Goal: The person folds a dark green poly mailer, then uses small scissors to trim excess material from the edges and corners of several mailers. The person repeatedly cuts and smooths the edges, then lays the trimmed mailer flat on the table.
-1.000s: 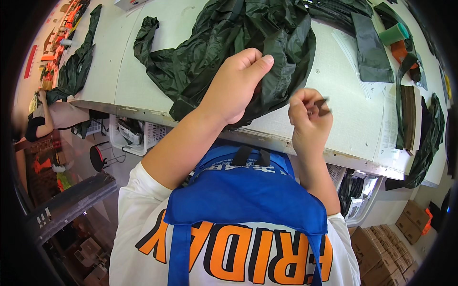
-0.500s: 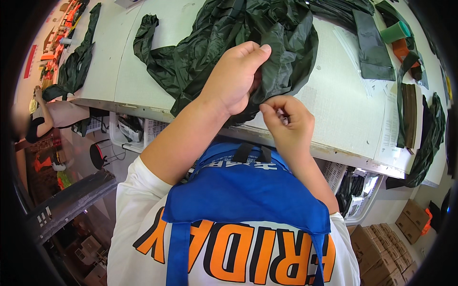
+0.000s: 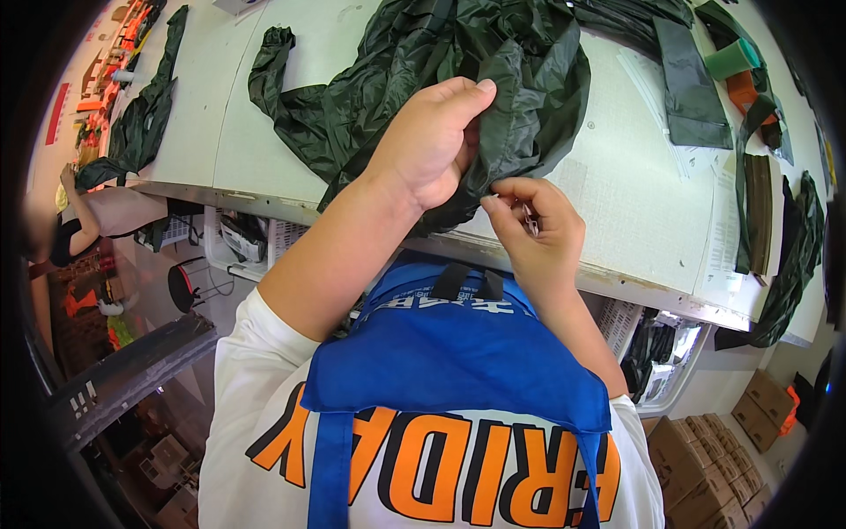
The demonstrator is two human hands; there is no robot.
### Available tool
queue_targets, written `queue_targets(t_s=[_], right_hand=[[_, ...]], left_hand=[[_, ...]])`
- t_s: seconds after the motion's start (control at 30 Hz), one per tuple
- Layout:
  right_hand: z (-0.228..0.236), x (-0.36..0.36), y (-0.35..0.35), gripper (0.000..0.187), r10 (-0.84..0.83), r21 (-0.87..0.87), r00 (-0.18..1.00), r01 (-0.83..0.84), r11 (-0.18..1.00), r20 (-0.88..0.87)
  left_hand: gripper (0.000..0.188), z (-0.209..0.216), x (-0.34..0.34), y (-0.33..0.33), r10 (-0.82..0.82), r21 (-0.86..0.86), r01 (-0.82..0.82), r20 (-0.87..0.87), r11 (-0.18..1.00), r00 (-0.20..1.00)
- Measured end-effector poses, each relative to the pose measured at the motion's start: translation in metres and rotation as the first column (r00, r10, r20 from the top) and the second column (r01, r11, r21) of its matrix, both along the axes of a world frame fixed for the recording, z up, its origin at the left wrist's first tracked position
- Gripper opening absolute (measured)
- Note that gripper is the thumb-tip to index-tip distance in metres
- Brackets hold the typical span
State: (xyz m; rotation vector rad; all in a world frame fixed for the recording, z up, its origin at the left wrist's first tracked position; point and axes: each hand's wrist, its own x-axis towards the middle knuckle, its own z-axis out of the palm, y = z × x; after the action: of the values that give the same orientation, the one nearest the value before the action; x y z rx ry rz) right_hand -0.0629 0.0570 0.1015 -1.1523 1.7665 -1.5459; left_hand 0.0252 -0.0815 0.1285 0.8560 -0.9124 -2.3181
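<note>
A dark green garment [image 3: 388,97] of thin, shiny cloth lies bunched on the white table in front of me. My left hand [image 3: 432,141] is closed on a fold of it, with the thumb on top and the other fingers mostly hidden behind the palm. Close beside the cloth's lower edge is my right hand [image 3: 546,225], curled around small metal thread snips [image 3: 530,220]. Only part of the snips shows between the fingers. The thumb and forefinger meet at the hem of the garment.
The white table [image 3: 617,212] has its front edge just before me. At the right lie dark cloth pieces [image 3: 692,88], a green thread spool [image 3: 733,58] and a brown strip [image 3: 758,212]. White baskets [image 3: 233,242] stand below. Another person's arm [image 3: 81,212] is at far left.
Both hands stay almost in place. The right hand has turned slightly, and more of the metal snips shows. The fold under my left hand has shifted a little. At far left the other person's arm moved slightly.
</note>
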Motion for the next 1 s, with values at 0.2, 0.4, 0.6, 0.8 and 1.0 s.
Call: queue_targets(t_s=[0.2,0.4,0.6,0.8,1.0], right_hand=[[0.008,-0.001,-0.008,0.008,0.001,0.031,0.995,0.002,1.000,-0.097],[0.005,-0.010,0.002,0.004,0.062,0.006,0.817,-0.079,0.997,0.574],[-0.009,-0.016,0.011,0.006,0.103,-0.071,0.881,-0.079,0.994,0.462],[0.004,-0.004,-0.008,0.013,0.060,-0.041,0.989,-0.066,0.997,-0.137],[-0.004,-0.014,0.001,0.006,0.115,0.022,0.865,-0.144,0.989,0.489]], left_hand=[[0.019,-0.001,0.000,0.002,0.005,-0.018,-0.005,0.034,1.000,0.999],[0.021,0.000,0.002,-0.002,0.032,0.007,-0.033,0.050,0.999,0.998],[0.022,-0.001,0.001,-0.002,0.021,0.037,-0.022,0.026,0.999,0.999],[0.022,-0.007,0.002,-0.004,0.000,0.028,0.001,-0.040,1.000,0.999],[0.021,-0.003,-0.001,0.000,0.039,0.011,-0.039,0.021,0.999,0.999]])
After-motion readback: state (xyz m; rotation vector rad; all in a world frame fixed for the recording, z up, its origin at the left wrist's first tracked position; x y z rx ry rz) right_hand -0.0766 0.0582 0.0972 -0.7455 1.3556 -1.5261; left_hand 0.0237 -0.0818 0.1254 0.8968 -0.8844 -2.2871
